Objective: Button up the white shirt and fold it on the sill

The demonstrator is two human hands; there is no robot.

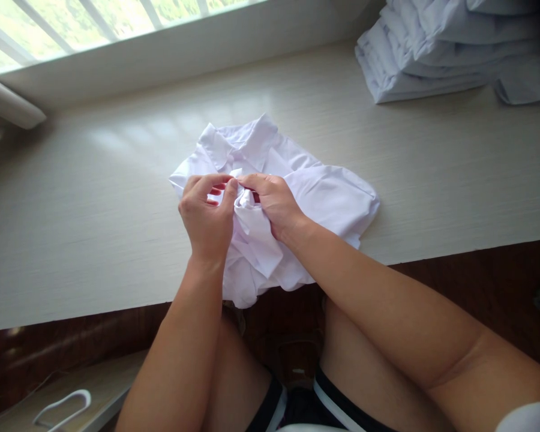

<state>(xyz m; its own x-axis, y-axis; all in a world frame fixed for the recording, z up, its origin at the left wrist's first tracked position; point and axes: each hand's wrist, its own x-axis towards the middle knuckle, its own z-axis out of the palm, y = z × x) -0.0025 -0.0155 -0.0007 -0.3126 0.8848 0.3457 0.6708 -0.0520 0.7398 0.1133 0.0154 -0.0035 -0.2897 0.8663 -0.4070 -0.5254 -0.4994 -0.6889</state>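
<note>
Our hands cover the shirt's (324,192) front placket, so we cannot see what our fingertips (232,182) pinch. The stack of folded shirts (454,48) runs off the top edge.

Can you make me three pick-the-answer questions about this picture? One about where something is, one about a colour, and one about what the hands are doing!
1. Where is the pile of folded clothes?
A. far right of the table
B. on the floor
C. on the person's lap

2. What colour is the shirt?
A. red
B. white
C. black

3. What are the left hand and right hand doing?
A. resting flat
B. waving in the air
C. pinching the shirt front

Answers: 1 A, the pile sits at the table's far right corner. 2 B, the cloth is plain white. 3 C, both grips close on the fabric below the collar.
</note>
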